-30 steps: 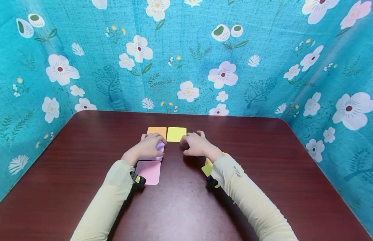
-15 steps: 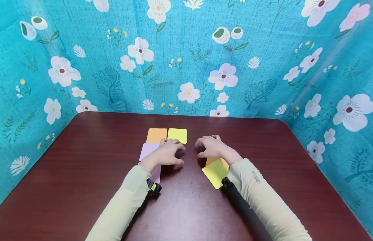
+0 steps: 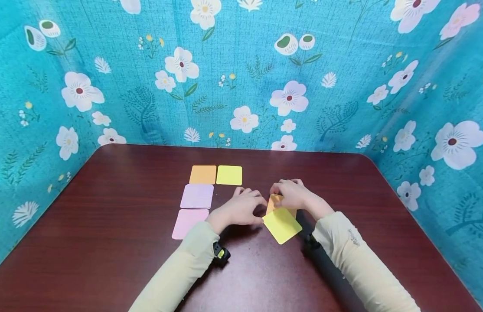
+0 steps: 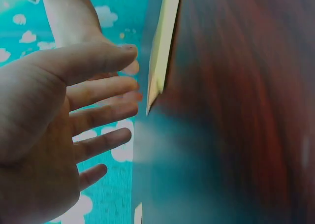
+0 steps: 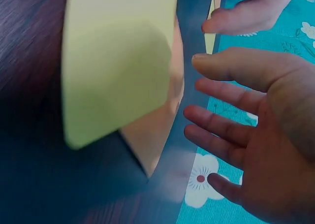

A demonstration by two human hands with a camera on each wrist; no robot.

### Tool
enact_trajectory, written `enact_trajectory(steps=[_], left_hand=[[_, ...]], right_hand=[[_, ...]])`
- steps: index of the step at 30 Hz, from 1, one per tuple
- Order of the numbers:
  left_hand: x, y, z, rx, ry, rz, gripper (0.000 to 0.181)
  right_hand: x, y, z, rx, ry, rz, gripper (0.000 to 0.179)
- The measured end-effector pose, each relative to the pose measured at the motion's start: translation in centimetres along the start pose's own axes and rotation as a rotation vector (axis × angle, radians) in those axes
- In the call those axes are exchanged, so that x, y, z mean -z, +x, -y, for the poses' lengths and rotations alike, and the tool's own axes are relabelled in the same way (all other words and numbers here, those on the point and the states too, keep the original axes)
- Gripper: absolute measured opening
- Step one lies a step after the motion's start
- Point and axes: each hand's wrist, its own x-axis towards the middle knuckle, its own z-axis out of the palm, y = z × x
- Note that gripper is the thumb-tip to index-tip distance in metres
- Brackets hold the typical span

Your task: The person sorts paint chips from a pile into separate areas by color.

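Observation:
Square cards with rounded corners lie on the dark wooden table (image 3: 120,242). On the right, a yellow card (image 3: 282,226) overlaps an orange card (image 3: 271,207) at an angle. My left hand (image 3: 239,209) is beside the yellow card's left corner, fingers loosely bent; the left wrist view shows a small gap between thumb and card. Over the orange card hovers my right hand (image 3: 296,194), partly hiding it. In the right wrist view, its relaxed fingers (image 5: 221,120) stand apart from the stacked cards. Neither hand holds anything.
Farther left, another orange card (image 3: 203,174) lies beside another yellow card (image 3: 229,175). Below the orange one are a lilac card (image 3: 197,196) and a pink card (image 3: 188,223), in a column. A blue floral cloth (image 3: 241,73) hangs behind the table.
Both hands have moved right, the left one from over the lilac card to the overlapping pair. The left-hand cards are uncovered now; those cards appear to lie where they were.

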Motion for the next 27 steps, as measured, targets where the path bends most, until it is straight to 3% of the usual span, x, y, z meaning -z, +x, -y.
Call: enact_trajectory(steps=[5, 9, 15, 21, 27], left_hand=[[-0.5, 0.4, -1.8, -0.048, 0.024, 0.010, 0.034], [-0.8, 0.5, -2.5, -0.046, 0.056, 0.028, 0.031], [-1.2, 0.5, -2.3, -0.009, 0.123, 0.016, 0.031], [-1.4, 0.4, -2.1, 0.033, 0.163, -0.008, 0.033], [-1.8, 0.4, -2.4, 0.054, 0.190, -0.014, 0.045]], right_hand=[[-0.2, -1.0, -0.6, 0.022, -0.003, 0.007, 0.028], [-0.3, -1.7, -1.0, 0.057, -0.027, 0.020, 0.030], [-0.7, -2.7, -1.2, 0.066, -0.059, 0.026, 0.042], [-1.5, -3.6, -1.3, 0.074, -0.053, 0.043, 0.070], [-1.9, -3.6, -1.1, 0.105, -0.067, 0.017, 0.075]])
